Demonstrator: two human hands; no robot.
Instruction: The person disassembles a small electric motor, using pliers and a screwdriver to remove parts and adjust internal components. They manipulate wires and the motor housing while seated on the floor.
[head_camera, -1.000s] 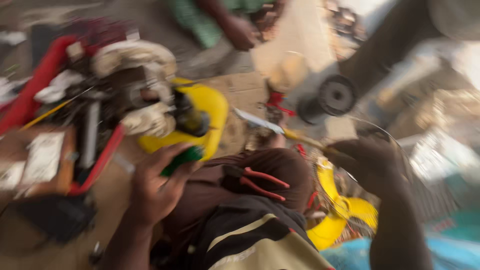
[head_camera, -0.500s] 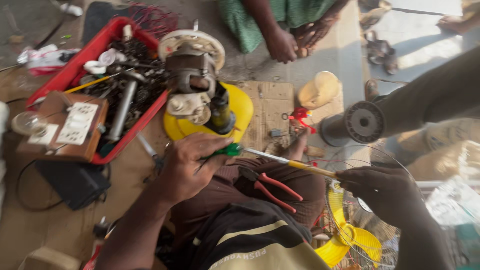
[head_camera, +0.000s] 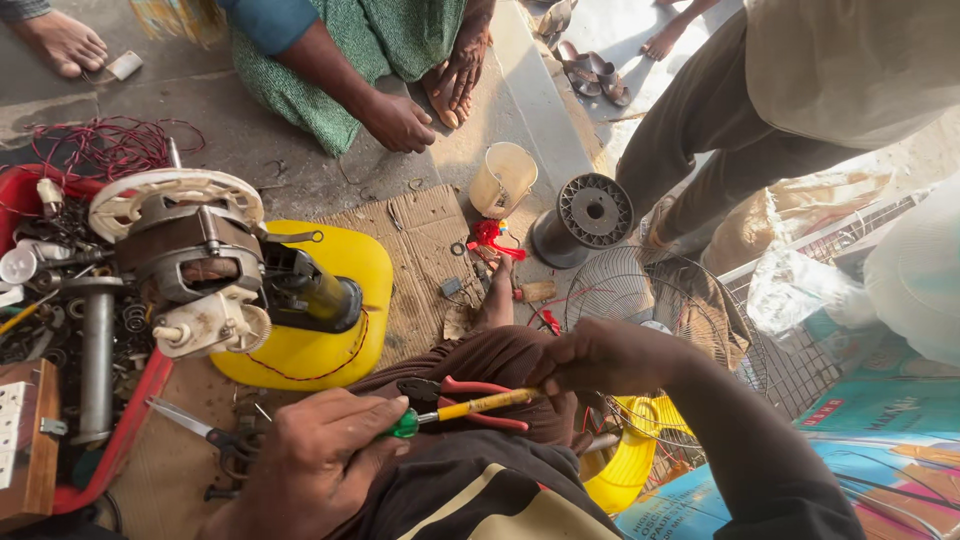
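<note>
A yellow fan base (head_camera: 310, 340) with its bare motor (head_camera: 190, 265) is standing on the cardboard sheet's (head_camera: 425, 235) left edge. The left hand (head_camera: 320, 455) is closing round the green end of a yellow-handled screwdriver (head_camera: 470, 405) lying across the person's lap over red-handled pliers (head_camera: 470, 390). The right hand (head_camera: 595, 355) is gripping its other end.

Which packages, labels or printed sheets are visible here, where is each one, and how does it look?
Printed packaging: bottom right, flat, blue with red and yellow patches.
Clear plastic bag: right, on the wire grille, crumpled, transparent.
White label: on the wooden box, bottom left, rectangular.
Cardboard sheet: centre floor, brown, flattened.
</note>
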